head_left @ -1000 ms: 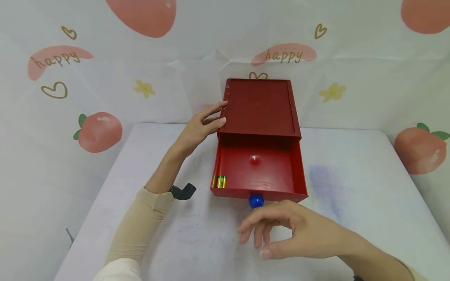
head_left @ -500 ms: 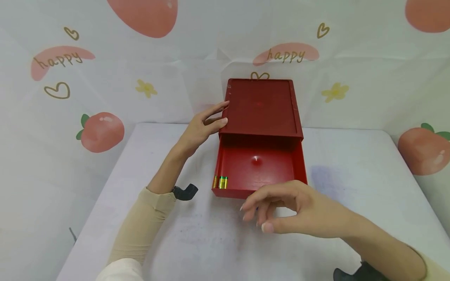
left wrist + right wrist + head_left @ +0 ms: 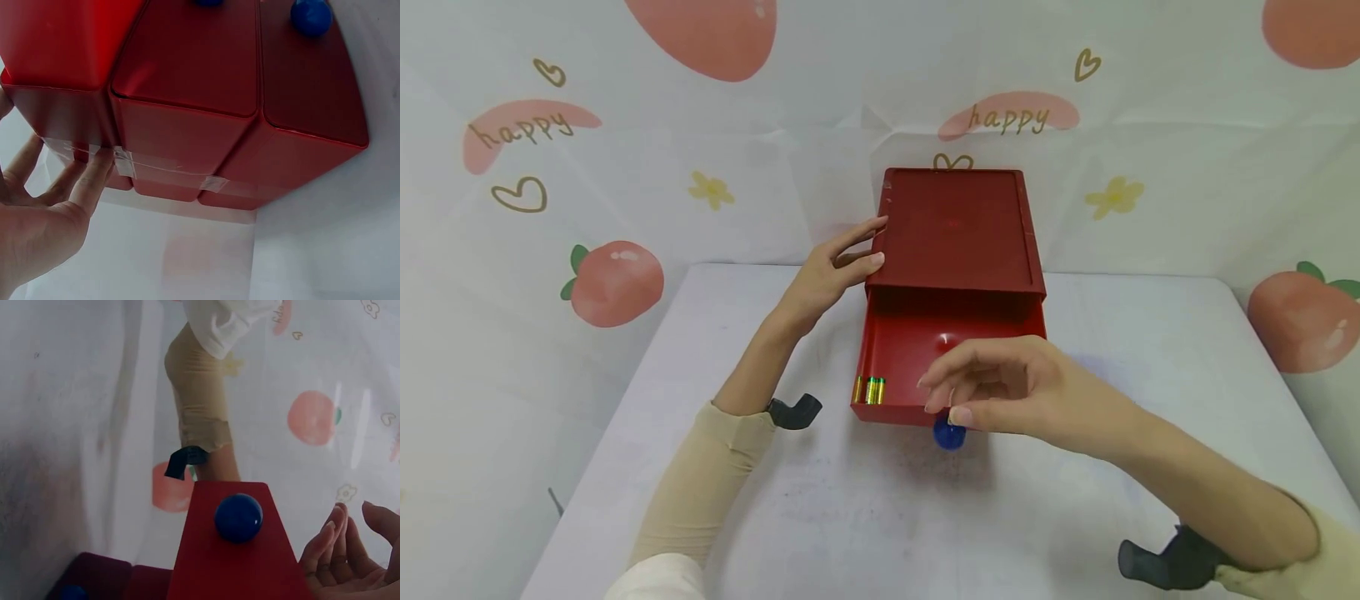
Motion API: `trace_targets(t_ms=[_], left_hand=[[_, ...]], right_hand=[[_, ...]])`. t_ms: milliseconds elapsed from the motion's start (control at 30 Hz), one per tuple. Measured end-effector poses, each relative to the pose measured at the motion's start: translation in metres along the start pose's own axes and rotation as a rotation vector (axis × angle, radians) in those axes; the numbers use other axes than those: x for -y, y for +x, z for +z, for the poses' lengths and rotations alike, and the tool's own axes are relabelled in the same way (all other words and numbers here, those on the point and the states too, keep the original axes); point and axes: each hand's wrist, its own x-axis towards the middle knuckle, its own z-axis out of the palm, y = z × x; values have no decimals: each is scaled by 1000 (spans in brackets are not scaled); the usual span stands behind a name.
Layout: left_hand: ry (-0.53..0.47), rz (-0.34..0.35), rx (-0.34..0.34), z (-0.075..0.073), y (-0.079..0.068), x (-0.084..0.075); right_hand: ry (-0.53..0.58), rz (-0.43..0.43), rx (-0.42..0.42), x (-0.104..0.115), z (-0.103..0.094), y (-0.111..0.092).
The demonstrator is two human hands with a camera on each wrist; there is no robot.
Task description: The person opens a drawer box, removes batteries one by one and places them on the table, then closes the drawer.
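A red drawer cabinet (image 3: 958,229) stands at the back of the table, its top drawer (image 3: 902,350) pulled out. Upright in that drawer's front left corner are small gold-and-green batteries (image 3: 876,391); the leftmost may be a reflection. My left hand (image 3: 820,282) rests on the cabinet's left side, fingertips at the top edge; in the left wrist view its fingers (image 3: 92,181) touch the side wall. Over the drawer's front edge hovers my right hand (image 3: 1011,387), fingers loosely bent and holding nothing. Just below its thumb is the drawer's blue round knob (image 3: 950,434), also plain in the right wrist view.
Lower drawers (image 3: 187,62) sit closed under the top one, with a blue knob (image 3: 311,17) on the lowest front. Clear tape (image 3: 214,183) runs along the cabinet's side. Behind the white table (image 3: 820,517) hangs a printed cloth (image 3: 820,100).
My right hand has moved forward and up, from in front of the knob to above the drawer's front edge. The left hand and the drawer have stayed put.
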Motion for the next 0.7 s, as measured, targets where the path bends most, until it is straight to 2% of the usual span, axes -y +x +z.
trace_targets(t_ms=[333,533,700], left_hand=[[-14,-2,-5,0,0,0],[-17,2,-9,0,1,1],[-18,5,-12,0,0,1]], right_hand=[[-80,86,-44,-5,-7,16],[-133,85,-75,-11,-10,26],[-154,101,-67,-13,-10,34]])
